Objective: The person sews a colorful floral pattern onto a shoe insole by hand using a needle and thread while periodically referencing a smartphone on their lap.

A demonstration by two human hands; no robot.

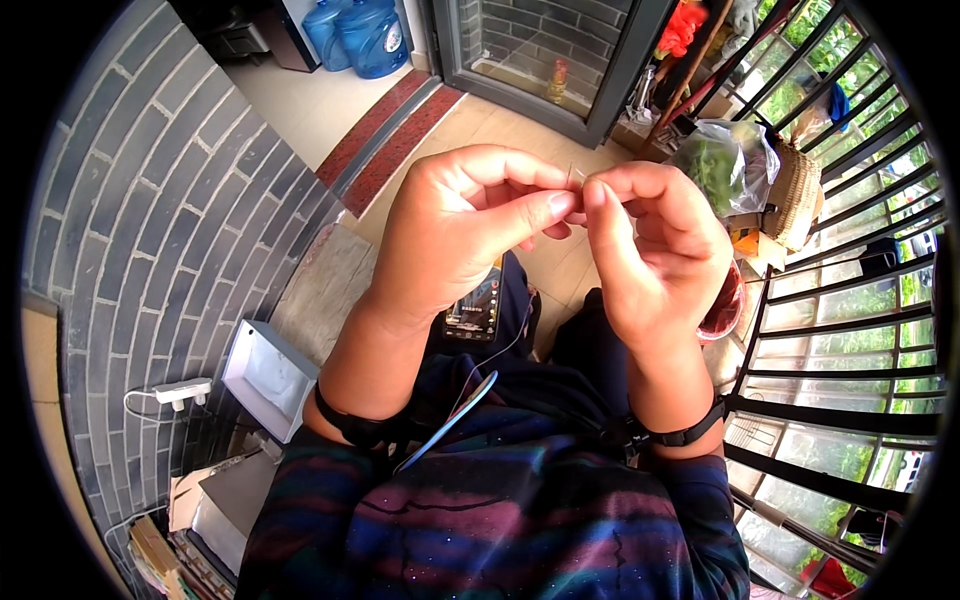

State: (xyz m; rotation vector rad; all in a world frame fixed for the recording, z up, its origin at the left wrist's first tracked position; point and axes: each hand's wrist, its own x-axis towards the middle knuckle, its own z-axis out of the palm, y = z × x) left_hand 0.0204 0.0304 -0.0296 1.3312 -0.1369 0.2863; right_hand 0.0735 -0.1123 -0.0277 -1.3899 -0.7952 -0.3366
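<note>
My left hand (457, 217) and my right hand (660, 240) meet in front of me, fingertips almost touching. A thin needle-like piece (570, 171) stands up from between the left thumb and forefinger. The right thumb and forefinger pinch something very fine beside it, perhaps a thread; it is too small to tell. Below the left hand a lit smartphone (471, 311) lies on my leg. A flat light-blue-edged object (454, 416) rests against my dark patterned shirt, with a thin white cord running from near it toward the right of the phone.
A grey brick wall (172, 187) rises on the left, with a white box (270, 379) and a power strip (182, 391). Blue water bottles (371, 37) stand beyond the doorway. At right are a woven basket (795, 195), a bag of greens (724, 165), a red container (724, 307) and black railings.
</note>
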